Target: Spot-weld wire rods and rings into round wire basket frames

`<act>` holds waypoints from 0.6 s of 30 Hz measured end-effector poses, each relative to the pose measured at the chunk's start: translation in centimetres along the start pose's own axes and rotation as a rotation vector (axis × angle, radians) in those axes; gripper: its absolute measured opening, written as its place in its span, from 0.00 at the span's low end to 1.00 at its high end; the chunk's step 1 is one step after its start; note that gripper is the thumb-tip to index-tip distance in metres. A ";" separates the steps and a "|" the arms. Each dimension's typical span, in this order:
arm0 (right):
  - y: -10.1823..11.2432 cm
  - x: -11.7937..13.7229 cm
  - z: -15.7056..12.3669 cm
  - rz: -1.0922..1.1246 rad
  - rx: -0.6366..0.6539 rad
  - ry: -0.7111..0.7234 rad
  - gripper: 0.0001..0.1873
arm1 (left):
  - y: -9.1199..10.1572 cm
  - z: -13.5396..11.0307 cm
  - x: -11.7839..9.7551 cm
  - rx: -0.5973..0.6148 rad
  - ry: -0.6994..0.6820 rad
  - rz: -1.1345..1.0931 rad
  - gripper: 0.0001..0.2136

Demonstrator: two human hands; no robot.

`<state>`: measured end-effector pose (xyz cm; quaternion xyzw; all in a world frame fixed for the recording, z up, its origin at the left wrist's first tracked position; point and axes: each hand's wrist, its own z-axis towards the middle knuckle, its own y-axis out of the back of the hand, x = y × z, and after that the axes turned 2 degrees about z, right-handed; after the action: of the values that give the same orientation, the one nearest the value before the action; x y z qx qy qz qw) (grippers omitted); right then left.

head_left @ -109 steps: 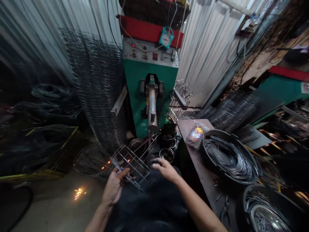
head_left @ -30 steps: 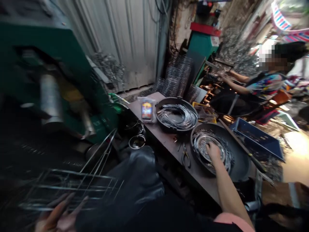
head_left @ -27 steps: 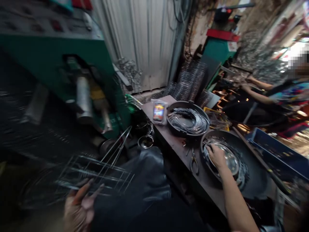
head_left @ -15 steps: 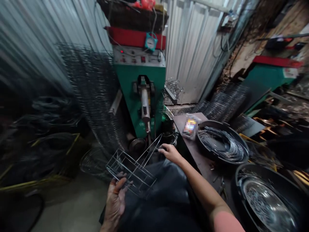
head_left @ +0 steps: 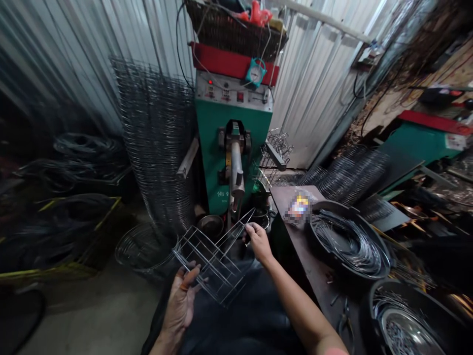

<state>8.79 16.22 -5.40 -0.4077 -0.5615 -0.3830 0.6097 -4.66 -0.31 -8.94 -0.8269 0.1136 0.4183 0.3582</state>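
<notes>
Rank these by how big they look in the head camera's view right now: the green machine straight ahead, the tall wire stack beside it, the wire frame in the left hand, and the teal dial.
1. Green machine and tall wire stack: too alike to rank
2. Wire frame
3. Teal dial

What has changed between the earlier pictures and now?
The right hand, in the metal bowl about a second ago, has swung leftward to the prongs of the wire frame, fingers pinched; whether they hold anything is unclear. The camera view turned back left too. Unchanged: the left hand grips the frame; the pliers lie on the table.
</notes>
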 end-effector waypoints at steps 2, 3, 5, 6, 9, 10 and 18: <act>-0.1 -0.1 0.6 0.044 0.017 -0.039 0.18 | 0.0 0.5 -0.1 -0.001 0.004 0.019 0.16; -0.1 -0.2 0.8 0.074 0.027 -0.061 0.18 | 0.0 0.8 -0.2 -0.001 0.013 0.026 0.16; -0.2 -0.4 1.4 0.136 0.038 -0.105 0.18 | 0.0 1.2 -0.5 -0.011 0.030 0.033 0.17; -0.3 -0.5 1.6 0.162 0.039 -0.124 0.18 | 0.0 1.5 -0.6 -0.013 0.034 0.036 0.17; -0.4 -0.9 2.3 0.204 0.029 -0.160 0.18 | -0.3 2.0 -0.8 -0.028 0.025 0.046 0.16; -0.5 -1.0 2.6 0.210 0.024 -0.169 0.18 | -0.3 2.1 -0.7 -0.034 0.024 0.045 0.16; -0.8 -1.3 4.1 0.251 0.035 -0.215 0.17 | -0.3 2.9 0.1 -0.096 0.032 0.003 0.15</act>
<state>6.47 19.73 -6.49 -0.5025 -0.5747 -0.2483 0.5963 -6.27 1.92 -9.99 -0.8495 0.1001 0.4106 0.3157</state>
